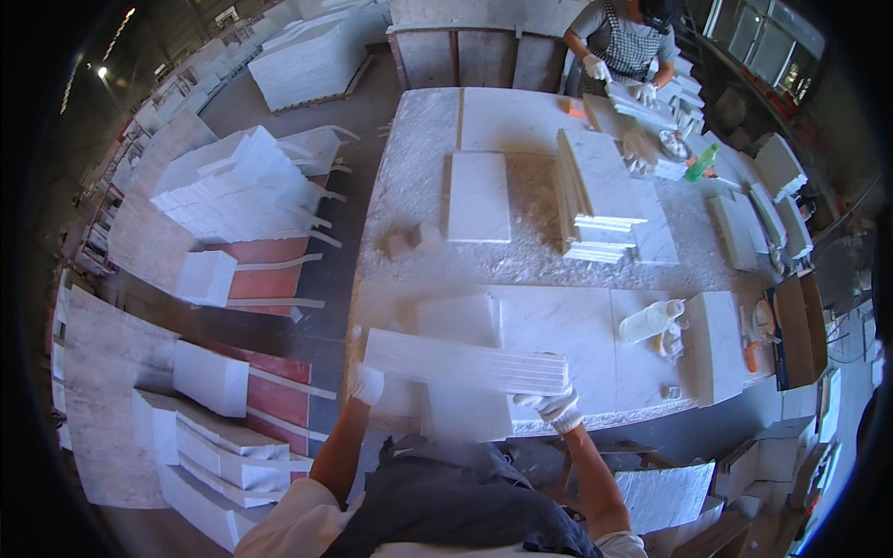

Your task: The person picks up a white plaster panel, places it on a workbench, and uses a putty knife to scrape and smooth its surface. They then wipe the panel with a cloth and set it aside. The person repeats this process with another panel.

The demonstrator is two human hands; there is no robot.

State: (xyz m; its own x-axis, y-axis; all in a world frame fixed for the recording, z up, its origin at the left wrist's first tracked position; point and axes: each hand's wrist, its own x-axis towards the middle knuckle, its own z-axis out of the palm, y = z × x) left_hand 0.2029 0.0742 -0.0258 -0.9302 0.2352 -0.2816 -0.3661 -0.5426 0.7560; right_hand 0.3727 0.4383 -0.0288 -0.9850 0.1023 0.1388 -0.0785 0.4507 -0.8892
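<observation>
Across the front of the worktable I hold a stack of long white marble tiles (460,360), its layered edges facing me. My left hand (368,384), in a white glove, grips the stack's left end. At the right end my right hand (555,409), also gloved, is closed around the lower corner; part of its fingers is hidden. Beneath the stack, a white slab (456,319) lies on the table (372,312), partly covered by what I hold. A whitish blur hides some detail around the stack's lower left.
Further back stand a tall tile stack (595,177) and a flat tile (479,197). To the right are a white bottle (649,321), a green bottle (702,163) and a cardboard box (797,330). A co-worker (625,46) handles tiles opposite. Pallets of tiles (242,186) stand left.
</observation>
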